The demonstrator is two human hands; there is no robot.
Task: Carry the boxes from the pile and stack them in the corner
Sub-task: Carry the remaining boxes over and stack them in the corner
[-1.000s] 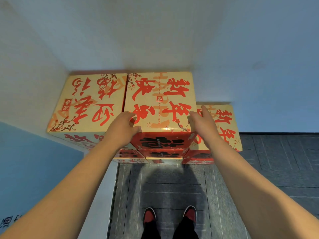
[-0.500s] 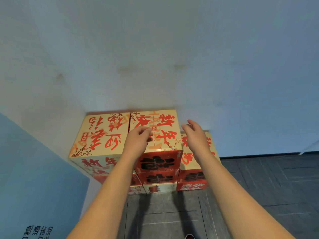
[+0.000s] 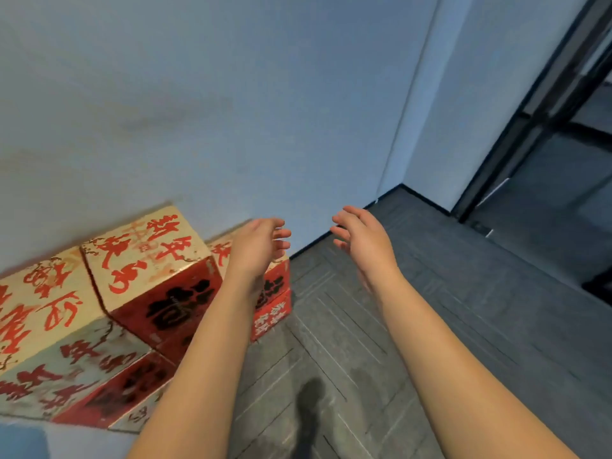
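The boxes (image 3: 142, 260), cream on top and red on the sides, are sitting stacked on the floor (image 3: 463, 309) against the wall (image 3: 231, 111), at the left of the view. The left hand (image 3: 256, 246) is hovering over the stack's lower right end, released, fingers loosely spread and grasping nothing. The right hand (image 3: 362, 240) is hanging just beside it over the floor, likewise released and empty. A dark doorframe (image 3: 530, 127) is standing at the right.

Red-and-cream boxes (image 3: 145, 256) with red lettering, stacked against wall
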